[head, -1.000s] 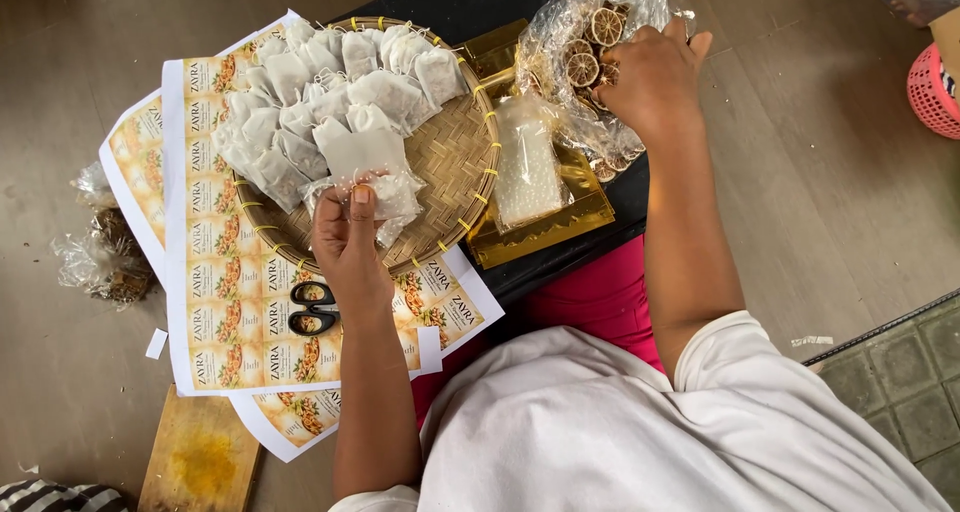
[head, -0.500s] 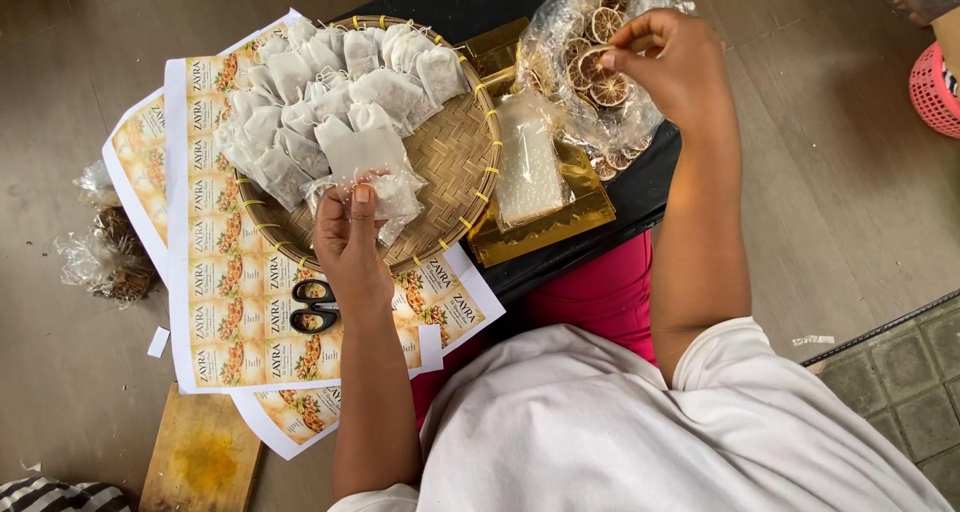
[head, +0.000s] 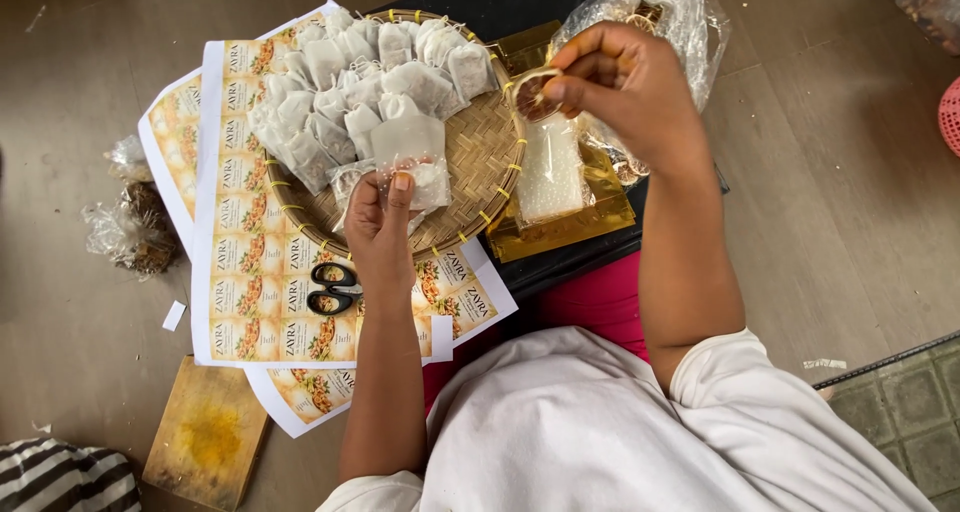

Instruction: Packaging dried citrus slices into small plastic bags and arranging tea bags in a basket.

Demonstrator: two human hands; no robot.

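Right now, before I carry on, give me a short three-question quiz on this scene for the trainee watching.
1. True or false: the left hand pinches a small white pouch over the woven bamboo tray.
2. What does the right hand hold at its fingertips?
A. a dried round slice
B. a spoon
C. a roll of tape
3. Fill in: the black-handled scissors lie on the printed label sheets, just to the ____ of the left wrist in the picture.

Key
1. True.
2. A; the hand is raised in front of the clear plastic bag.
3. Left.
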